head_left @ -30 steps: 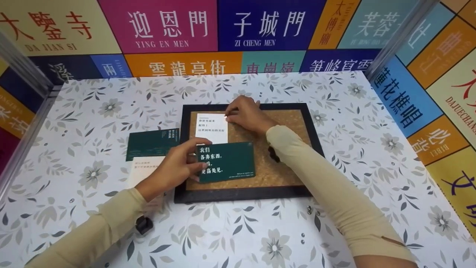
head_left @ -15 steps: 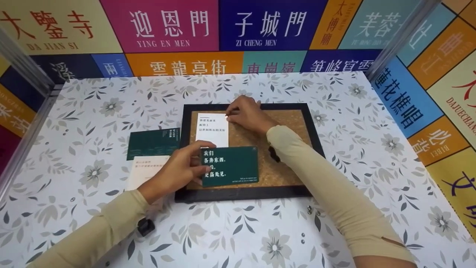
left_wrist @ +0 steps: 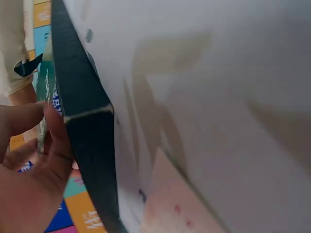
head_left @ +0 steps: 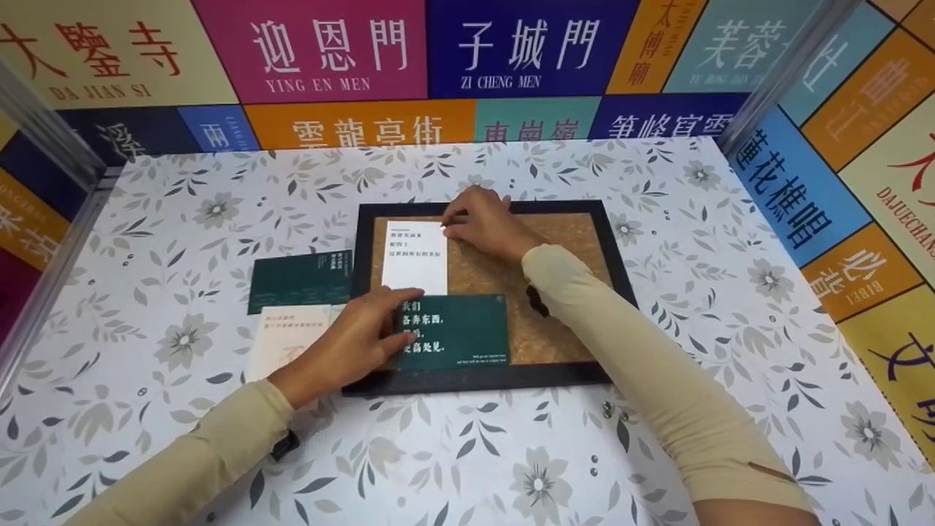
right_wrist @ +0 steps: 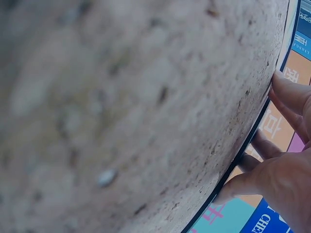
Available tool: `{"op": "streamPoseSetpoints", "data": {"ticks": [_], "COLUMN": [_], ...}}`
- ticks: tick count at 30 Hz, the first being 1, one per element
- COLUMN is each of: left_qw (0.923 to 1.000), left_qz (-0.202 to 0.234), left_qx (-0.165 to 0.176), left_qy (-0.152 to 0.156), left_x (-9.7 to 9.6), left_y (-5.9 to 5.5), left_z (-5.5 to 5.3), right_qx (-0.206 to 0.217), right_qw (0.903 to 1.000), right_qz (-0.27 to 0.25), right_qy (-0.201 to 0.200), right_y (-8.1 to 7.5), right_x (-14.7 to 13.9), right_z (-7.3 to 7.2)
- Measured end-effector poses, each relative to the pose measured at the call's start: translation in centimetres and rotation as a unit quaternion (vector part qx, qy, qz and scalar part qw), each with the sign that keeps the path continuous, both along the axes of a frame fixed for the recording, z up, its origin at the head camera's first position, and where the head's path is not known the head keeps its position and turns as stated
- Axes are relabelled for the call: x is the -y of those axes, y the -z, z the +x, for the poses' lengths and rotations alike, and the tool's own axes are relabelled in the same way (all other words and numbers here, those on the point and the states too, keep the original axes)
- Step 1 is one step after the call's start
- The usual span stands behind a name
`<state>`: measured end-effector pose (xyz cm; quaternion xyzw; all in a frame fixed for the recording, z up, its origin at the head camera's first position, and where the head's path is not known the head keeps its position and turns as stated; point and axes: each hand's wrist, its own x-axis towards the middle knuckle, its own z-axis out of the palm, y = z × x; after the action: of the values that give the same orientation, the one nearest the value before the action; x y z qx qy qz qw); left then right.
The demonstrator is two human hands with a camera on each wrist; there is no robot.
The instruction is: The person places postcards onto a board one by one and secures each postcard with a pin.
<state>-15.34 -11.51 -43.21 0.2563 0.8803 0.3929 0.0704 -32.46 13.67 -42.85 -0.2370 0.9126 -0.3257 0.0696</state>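
A white card [head_left: 415, 267] with dark printed lines lies upright on the left of a black-framed corkboard [head_left: 555, 329]. My right hand [head_left: 486, 223] is at its upper right corner, thumb and index finger pinched round a small pin-like thing [head_left: 443, 226], mostly hidden by the fingertips. In the right wrist view those fingertips [right_wrist: 278, 75] meet right at the cork's surface. My left hand [head_left: 358, 336] holds a green card [head_left: 460, 332] with white lettering by its left end, thumb over the print. This card lies close over the board's lower left, its top edge at the white card's bottom.
Left of the frame, another green card [head_left: 296, 285] and a pale card with reddish print [head_left: 281, 332] lie on the floral-patterned table [head_left: 175, 292]. Small shiny beads [head_left: 608, 409] sit near the board's lower right. Lettered panels [head_left: 336, 55] stand behind and beside the table.
My left hand has moved the green card down and slightly right, uncovering more of the white card, and the green card has come level with the board. My right hand stays at the corner.
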Motion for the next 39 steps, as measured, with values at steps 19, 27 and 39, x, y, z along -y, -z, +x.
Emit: {"op": "streamPoseSetpoints", "data": {"ticks": [19,27,39], "left_qw": [0.9824,0.98,0.9822], "left_qz": [-0.102,-0.118,-0.112], "left_qx": [-0.153,-0.157,-0.146], "left_qy": [0.035,0.035,0.039], "left_x": [-0.39,-0.55,-0.61], "left_y": [0.57,0.74,0.66], "left_z": [0.66,0.83,0.8], "right_qx": [-0.001,-0.004,-0.013], "right_qw": [1.0,0.9999,0.9994], "right_qz": [-0.002,-0.005,-0.028], "right_qy": [-0.003,-0.008,-0.015], "right_y": [-0.2,-0.07,0.06], "right_x": [0.12,0.09,-0.04], "right_z": [-0.04,-0.06,-0.06]}}
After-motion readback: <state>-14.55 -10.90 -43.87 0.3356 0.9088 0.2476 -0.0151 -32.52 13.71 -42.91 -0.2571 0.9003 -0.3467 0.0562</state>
